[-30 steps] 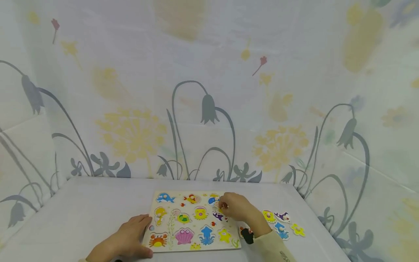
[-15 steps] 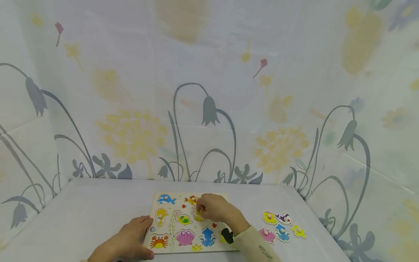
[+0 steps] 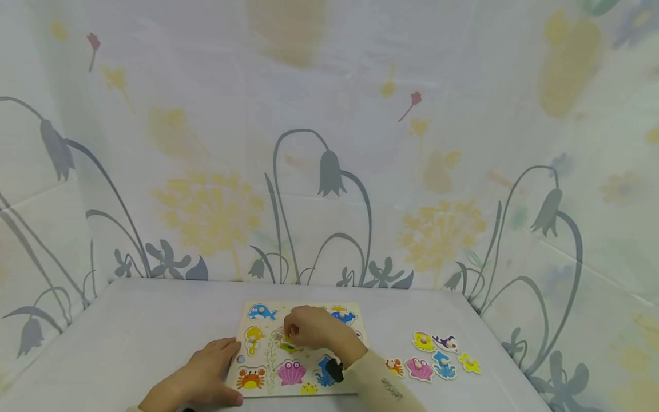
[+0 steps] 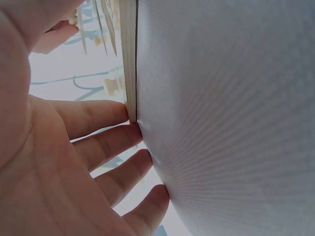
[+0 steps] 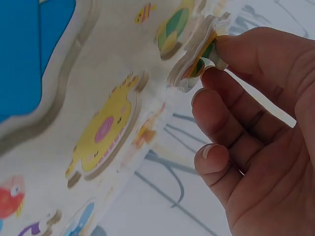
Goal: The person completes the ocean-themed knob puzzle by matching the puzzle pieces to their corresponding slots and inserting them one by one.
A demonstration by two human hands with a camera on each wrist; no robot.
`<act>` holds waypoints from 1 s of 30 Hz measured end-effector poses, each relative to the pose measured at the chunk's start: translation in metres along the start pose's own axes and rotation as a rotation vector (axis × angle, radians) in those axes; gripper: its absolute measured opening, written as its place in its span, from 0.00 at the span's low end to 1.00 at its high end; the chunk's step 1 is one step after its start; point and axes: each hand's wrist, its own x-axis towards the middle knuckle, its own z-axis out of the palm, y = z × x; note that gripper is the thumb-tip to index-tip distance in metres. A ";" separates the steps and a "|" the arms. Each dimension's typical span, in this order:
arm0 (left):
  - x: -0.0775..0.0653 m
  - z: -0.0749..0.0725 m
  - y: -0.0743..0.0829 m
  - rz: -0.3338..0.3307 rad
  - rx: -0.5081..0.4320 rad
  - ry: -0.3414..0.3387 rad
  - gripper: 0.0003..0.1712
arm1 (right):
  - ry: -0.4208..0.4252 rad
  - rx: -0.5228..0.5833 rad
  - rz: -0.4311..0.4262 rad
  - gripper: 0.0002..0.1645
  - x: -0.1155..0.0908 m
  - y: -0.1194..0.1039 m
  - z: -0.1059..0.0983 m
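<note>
A pale puzzle board (image 3: pixel 368 329) with sea-animal pictures lies on the table. My right hand (image 3: pixel 316 327) is over its middle, and in the right wrist view thumb and index finger pinch a green and yellow turtle puzzle piece (image 5: pixel 199 56) by its back. The piece is tilted on edge, close over the board near the turtle picture (image 5: pixel 173 30). My left hand (image 3: pixel 203 372) rests at the board's left edge, fingers extended. The left wrist view shows its fingertips touching the board's side (image 4: pixel 130 59) and the tabletop.
Right of the board lie loose puzzle pieces: a yellow octopus (image 3: pixel 423 341), a purple one (image 3: pixel 445 343), a blue squid (image 3: pixel 444 366), a pink shell (image 3: pixel 419 369), a yellow star (image 3: pixel 469 363) and a crab (image 3: pixel 394 367). A flowered curtain (image 3: pixel 329 229) hangs behind the table.
My right hand has moved left across the board, from the upper right whale past the octopus picture to the turtle picture, carrying the piece. The left hand has stayed at the edge.
</note>
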 end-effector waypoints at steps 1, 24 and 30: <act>0.000 0.000 0.000 0.005 -0.001 0.003 0.59 | -0.005 0.003 0.000 0.05 0.002 -0.001 0.001; -0.001 -0.001 0.000 -0.010 -0.009 -0.007 0.58 | -0.040 0.016 0.037 0.05 0.009 -0.009 0.010; 0.000 -0.001 0.000 -0.002 -0.006 -0.008 0.59 | -0.043 0.007 0.039 0.04 0.010 -0.008 0.011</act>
